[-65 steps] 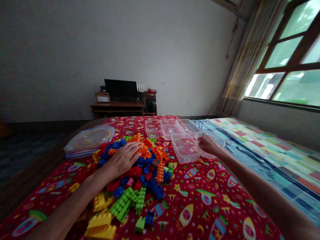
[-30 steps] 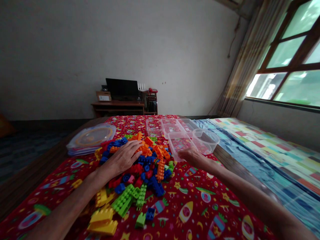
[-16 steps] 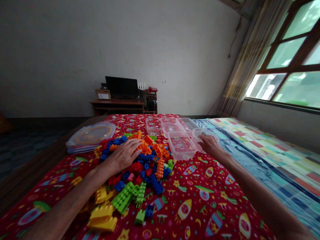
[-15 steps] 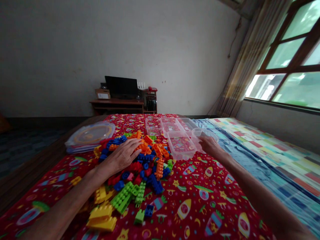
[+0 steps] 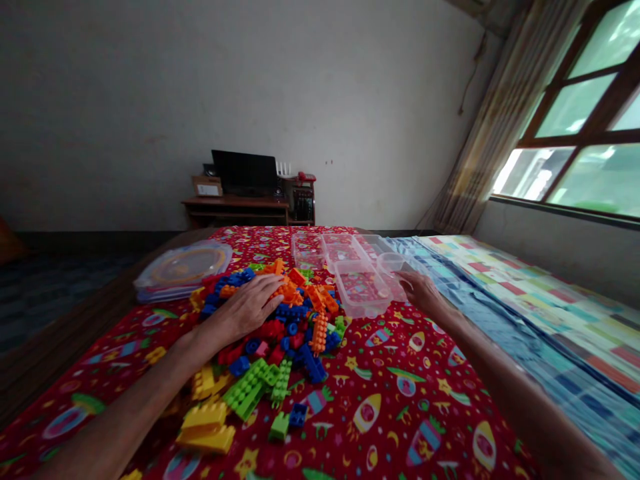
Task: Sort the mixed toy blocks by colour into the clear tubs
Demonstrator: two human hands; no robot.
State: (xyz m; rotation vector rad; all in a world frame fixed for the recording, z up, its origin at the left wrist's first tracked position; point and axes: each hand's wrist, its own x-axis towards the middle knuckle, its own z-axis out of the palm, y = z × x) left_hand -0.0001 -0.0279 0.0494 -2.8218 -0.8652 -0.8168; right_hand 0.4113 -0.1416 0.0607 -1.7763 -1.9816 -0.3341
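Note:
My left hand [image 5: 253,303] lies palm down on the heap of toy building blocks [image 5: 295,313], its fingers stretched over orange and blue pieces. What lies beneath the palm is hidden. To the right, my right hand [image 5: 419,291] is at the near right side of a clear round plastic tub [image 5: 393,263], fingers bent and closed at its wall. The tub stands against a clear rectangular container [image 5: 363,303]. Yellow blocks [image 5: 206,427], a long green block [image 5: 247,390] and a small blue block [image 5: 299,415] lie at the heap's near side.
More clear containers [image 5: 307,250] stand behind the rectangular one. Stacked plastic lids [image 5: 183,267] lie at the left edge of the red rocket-patterned cloth [image 5: 370,380]. Blue checked bedding [image 5: 500,333] is on the right. A desk with a monitor [image 5: 245,173] stands by the wall.
The round tub has shifted slightly left, closer against the rectangular container, with my right hand at its side. My left hand stays on the blocks.

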